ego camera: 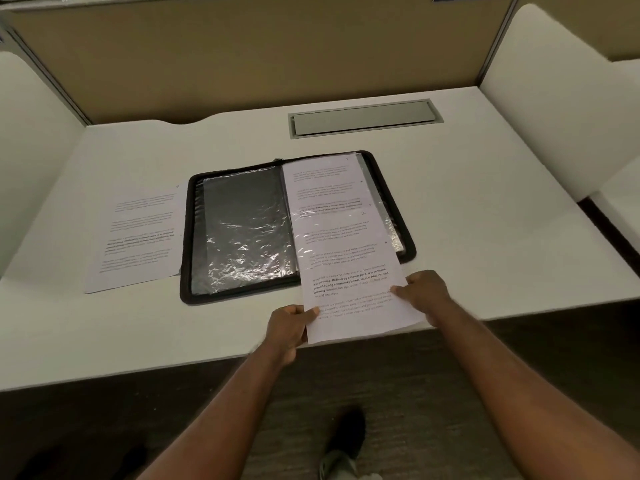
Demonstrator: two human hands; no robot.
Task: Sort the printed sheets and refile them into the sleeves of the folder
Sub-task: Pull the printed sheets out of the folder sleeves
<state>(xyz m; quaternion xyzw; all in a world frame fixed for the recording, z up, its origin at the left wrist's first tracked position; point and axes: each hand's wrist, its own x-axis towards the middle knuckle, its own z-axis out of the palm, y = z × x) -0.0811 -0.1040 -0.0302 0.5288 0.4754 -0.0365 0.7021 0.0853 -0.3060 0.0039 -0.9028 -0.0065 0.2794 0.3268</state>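
An open black zip folder (187, 233) lies on the white desk, its clear plastic sleeves (242, 233) shining on the left page. A printed sheet (349, 292) sticks out of the right-hand sleeve toward me, its far part under the plastic. My left hand (291, 329) pinches the sheet's near left edge. My right hand (424, 291) holds its right edge with the thumb on top. Another sheet (325, 181) fills the top of the right page. A loose printed sheet (138, 237) lies flat left of the folder.
The white desk (502, 220) has a grey cable flap (363, 117) behind the folder. White side panels (554, 81) and a tan back partition (259, 57) enclose it. The held sheet overhangs the desk's front edge. Below are a dark carpet and my shoe (346, 441).
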